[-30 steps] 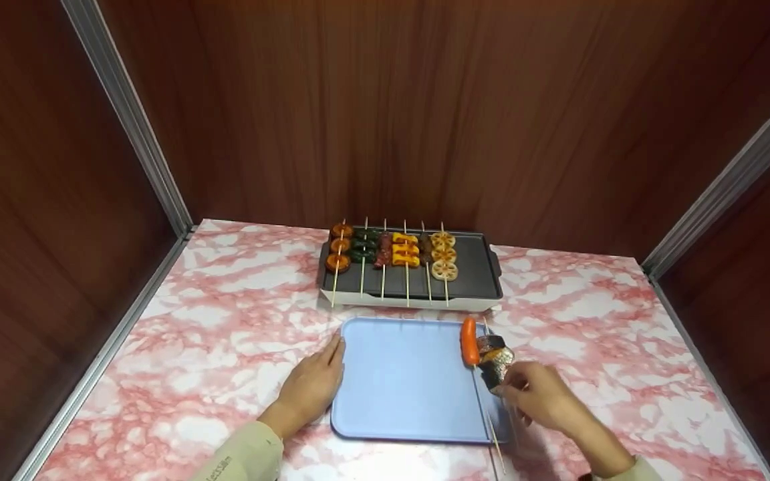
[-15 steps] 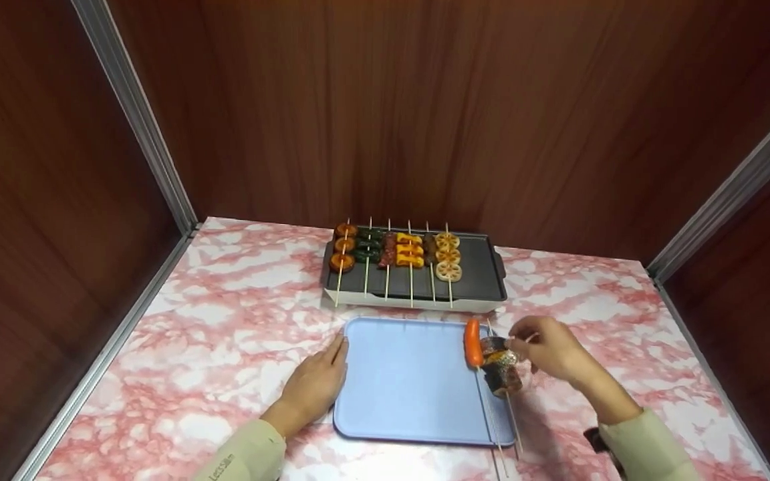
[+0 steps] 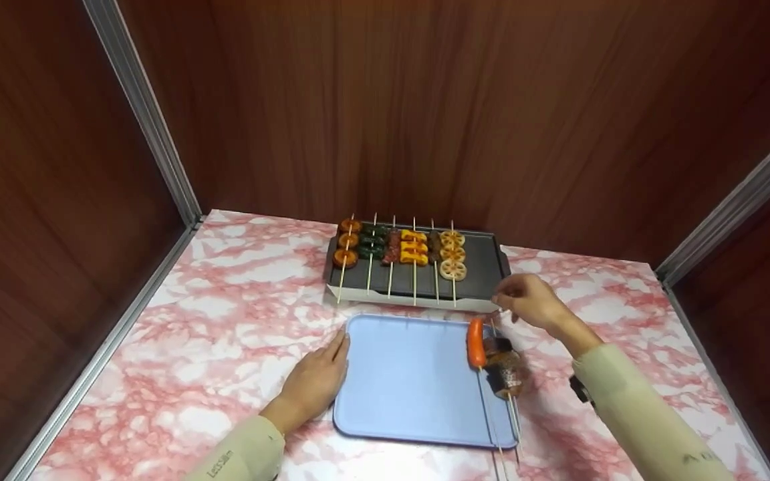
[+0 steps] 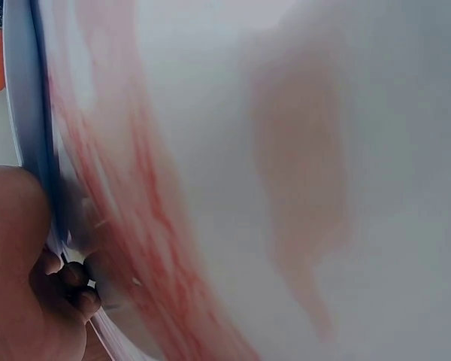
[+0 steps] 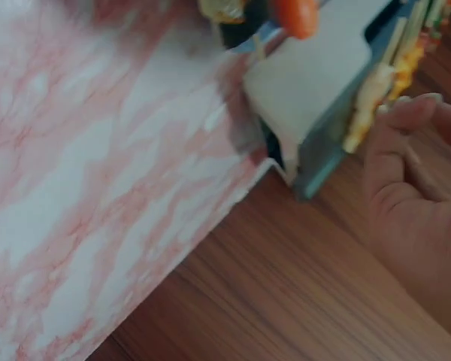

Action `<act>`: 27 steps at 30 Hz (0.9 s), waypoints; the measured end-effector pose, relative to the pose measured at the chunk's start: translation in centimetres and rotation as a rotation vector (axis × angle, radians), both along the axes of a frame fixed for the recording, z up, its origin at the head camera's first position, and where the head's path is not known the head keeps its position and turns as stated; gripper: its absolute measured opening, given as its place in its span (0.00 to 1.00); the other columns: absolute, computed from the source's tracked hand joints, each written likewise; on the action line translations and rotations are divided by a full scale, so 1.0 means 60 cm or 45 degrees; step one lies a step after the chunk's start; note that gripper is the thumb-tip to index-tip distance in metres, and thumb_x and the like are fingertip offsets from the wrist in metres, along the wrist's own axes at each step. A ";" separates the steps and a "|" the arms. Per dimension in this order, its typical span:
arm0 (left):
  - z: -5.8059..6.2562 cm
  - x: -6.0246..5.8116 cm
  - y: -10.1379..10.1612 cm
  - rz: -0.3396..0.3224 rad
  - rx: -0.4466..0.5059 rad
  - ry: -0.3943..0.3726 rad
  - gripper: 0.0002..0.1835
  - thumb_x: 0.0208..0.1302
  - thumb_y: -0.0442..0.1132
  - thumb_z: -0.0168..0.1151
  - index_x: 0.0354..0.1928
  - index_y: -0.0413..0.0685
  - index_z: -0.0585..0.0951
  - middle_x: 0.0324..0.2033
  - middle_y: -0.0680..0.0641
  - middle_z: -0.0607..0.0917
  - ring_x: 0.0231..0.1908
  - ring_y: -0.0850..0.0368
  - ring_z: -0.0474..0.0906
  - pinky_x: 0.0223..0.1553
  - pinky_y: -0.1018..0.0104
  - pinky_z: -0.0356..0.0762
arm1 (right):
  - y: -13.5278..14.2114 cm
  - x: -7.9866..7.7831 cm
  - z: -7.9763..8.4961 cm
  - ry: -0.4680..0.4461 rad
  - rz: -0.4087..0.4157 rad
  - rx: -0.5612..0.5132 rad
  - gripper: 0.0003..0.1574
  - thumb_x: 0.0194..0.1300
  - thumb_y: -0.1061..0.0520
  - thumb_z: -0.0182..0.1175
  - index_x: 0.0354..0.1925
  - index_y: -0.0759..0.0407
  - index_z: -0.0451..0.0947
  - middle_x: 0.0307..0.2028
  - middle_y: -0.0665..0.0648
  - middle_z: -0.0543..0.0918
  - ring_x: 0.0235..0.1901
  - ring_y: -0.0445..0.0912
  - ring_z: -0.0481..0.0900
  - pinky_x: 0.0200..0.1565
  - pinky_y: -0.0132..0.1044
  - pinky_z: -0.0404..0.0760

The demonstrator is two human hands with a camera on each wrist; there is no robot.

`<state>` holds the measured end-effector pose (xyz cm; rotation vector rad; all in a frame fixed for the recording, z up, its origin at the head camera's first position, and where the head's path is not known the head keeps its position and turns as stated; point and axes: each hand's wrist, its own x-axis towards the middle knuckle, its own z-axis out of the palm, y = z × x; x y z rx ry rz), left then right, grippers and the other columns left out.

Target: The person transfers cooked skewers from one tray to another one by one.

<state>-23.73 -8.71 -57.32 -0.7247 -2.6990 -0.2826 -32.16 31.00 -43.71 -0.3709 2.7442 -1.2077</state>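
My left hand lies along the left edge of a light blue tray, fingers straight against its rim. At the tray's right side lie a skewer with an orange sausage and, beside it, one with dark, silvery fish-like chunks; their sticks reach past the near rim. My right hand is above them, by the front right corner of the grill. Its fingers are loosely bent, and nothing shows between them. In the right wrist view, the right hand overlaps the grill's far end.
On the dark grill plate several skewers lie side by side: orange-brown rounds, green pieces, red meat, yellow pieces, dark brown pieces and lotus root slices. Brown panels enclose the marbled table.
My right hand has left the fish-like skewer and moved up and away to the grill's front right corner. That skewer now lies at the tray's right edge. The left hand stays put.
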 end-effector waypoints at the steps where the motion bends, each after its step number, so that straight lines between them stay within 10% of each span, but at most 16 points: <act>1: 0.000 -0.001 0.000 -0.001 -0.003 0.006 0.24 0.76 0.38 0.56 0.68 0.30 0.73 0.69 0.35 0.74 0.49 0.45 0.84 0.47 0.52 0.83 | -0.003 -0.008 -0.004 0.000 0.013 -0.013 0.15 0.68 0.64 0.63 0.48 0.77 0.80 0.34 0.65 0.85 0.25 0.43 0.78 0.25 0.35 0.82; 27: 0.000 -0.003 -0.002 0.007 0.002 -0.025 0.25 0.77 0.39 0.54 0.69 0.31 0.72 0.69 0.34 0.74 0.55 0.43 0.83 0.51 0.52 0.82 | -0.109 -0.093 -0.042 -0.103 -0.314 0.055 0.07 0.61 0.66 0.66 0.27 0.69 0.84 0.16 0.52 0.82 0.15 0.39 0.77 0.21 0.31 0.78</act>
